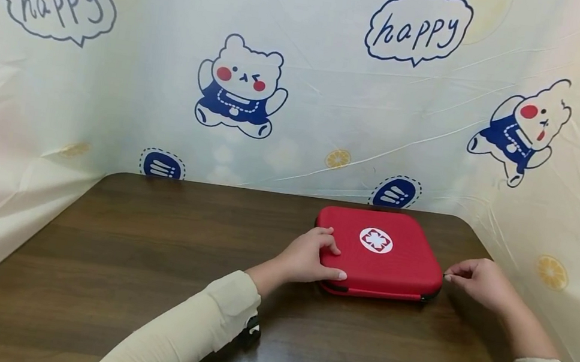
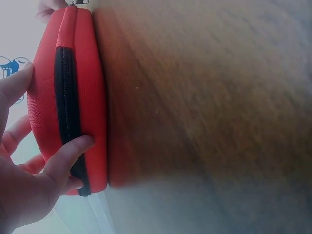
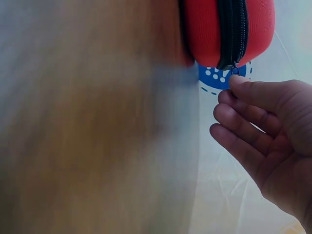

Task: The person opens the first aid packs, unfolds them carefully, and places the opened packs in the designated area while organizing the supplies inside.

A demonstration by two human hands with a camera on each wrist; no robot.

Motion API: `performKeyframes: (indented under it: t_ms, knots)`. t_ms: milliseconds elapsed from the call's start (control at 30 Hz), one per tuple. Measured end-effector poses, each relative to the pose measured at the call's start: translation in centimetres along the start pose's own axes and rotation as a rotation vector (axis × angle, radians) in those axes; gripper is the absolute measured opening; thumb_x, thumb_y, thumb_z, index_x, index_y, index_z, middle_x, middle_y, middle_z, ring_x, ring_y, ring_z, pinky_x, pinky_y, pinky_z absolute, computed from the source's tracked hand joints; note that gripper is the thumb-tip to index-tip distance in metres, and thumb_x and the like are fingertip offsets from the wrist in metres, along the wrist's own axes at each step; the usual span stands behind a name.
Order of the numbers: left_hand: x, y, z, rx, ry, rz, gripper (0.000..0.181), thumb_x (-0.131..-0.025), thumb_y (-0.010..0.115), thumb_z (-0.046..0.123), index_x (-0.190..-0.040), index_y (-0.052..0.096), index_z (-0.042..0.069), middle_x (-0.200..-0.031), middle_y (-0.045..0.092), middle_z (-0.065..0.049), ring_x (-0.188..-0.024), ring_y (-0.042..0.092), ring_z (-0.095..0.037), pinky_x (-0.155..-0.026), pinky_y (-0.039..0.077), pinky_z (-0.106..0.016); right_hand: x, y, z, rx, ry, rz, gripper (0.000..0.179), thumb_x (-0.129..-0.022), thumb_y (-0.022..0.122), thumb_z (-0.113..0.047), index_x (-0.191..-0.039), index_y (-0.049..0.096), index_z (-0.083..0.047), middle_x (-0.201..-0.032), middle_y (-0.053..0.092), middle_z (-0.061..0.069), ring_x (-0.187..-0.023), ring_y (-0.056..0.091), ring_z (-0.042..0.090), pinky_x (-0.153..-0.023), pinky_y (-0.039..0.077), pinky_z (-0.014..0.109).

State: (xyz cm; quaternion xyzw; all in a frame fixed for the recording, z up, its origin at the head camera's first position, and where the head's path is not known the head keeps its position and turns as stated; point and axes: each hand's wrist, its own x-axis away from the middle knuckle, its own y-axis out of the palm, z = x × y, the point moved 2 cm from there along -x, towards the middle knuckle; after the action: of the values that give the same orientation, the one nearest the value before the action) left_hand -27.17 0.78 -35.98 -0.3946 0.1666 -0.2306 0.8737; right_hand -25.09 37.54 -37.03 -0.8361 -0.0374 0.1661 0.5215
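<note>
A red hard-shell first-aid case [image 1: 404, 267] with a round white emblem lies closed on the brown table. At its left side my left hand [image 1: 305, 256] holds it, thumb on the top near the front and fingers spread along the side. In the left wrist view, fingertips lie across the black zipper band [image 2: 68, 97]. My right hand [image 1: 485, 283] is at the right side of the case. Between thumb and forefinger it pinches the small zipper pull [image 3: 235, 71], shown in the right wrist view; its other fingers are loosely bent.
The dark wood table [image 1: 147, 284] has rounded far corners. Behind and beside it hangs a pale printed cloth [image 1: 318, 39] with bears and "happy" bubbles. Both wrists carry black straps with devices below the cream sleeves [image 1: 197, 314].
</note>
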Motion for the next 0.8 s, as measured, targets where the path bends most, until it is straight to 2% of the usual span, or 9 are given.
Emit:
performKeyframes:
  t_ms: [200,467,633,800]
  knots:
    - [0.1,-0.4,-0.1,-0.015,0.015,0.003,0.038,-0.074,0.084,0.034,-0.101,0.065,0.017,-0.141,0.047,-0.007,-0.134,0.038,-0.021,-0.081,0.055,-0.027,-1.0,0.4,0.4,-0.056,0.071,-0.017,0.007,-0.083,0.076,-0.008,-0.088,0.076,-0.002,-0.080,0.072,0.005,-0.070,0.060,0.011,-0.059,0.052,0.024]
    - [0.2,-1.6,-1.3,-0.029,0.036,-0.033,0.037,-0.075,0.083,0.033,-0.102,0.065,0.016,-0.143,0.047,-0.006,-0.134,0.039,-0.019,-0.085,0.054,-0.029,-1.1,0.6,-0.6,-0.129,0.024,-0.070,0.005,-0.082,0.077,-0.007,-0.086,0.076,-0.003,-0.079,0.071,0.003,-0.068,0.060,0.007,-0.061,0.053,0.023]
    - [0.0,-2.3,-1.5,-0.042,0.040,-0.060,0.036,-0.075,0.083,0.032,-0.101,0.065,0.016,-0.140,0.050,-0.006,-0.134,0.040,-0.020,-0.086,0.054,-0.030,-1.7,0.7,-0.8,-0.104,0.026,-0.071,0.005,-0.082,0.077,-0.008,-0.086,0.077,-0.005,-0.079,0.071,0.002,-0.069,0.060,0.011,-0.060,0.053,0.024]
    - [-0.2,-2.0,-1.2,-0.059,0.045,-0.085,0.037,-0.076,0.082,0.034,-0.103,0.065,0.015,-0.141,0.049,-0.007,-0.134,0.040,-0.021,-0.089,0.052,-0.031,-2.4,0.8,-0.2,-0.058,0.029,-0.053,0.005,-0.083,0.076,-0.008,-0.086,0.077,-0.004,-0.080,0.072,0.005,-0.071,0.061,0.016,-0.060,0.053,0.025]
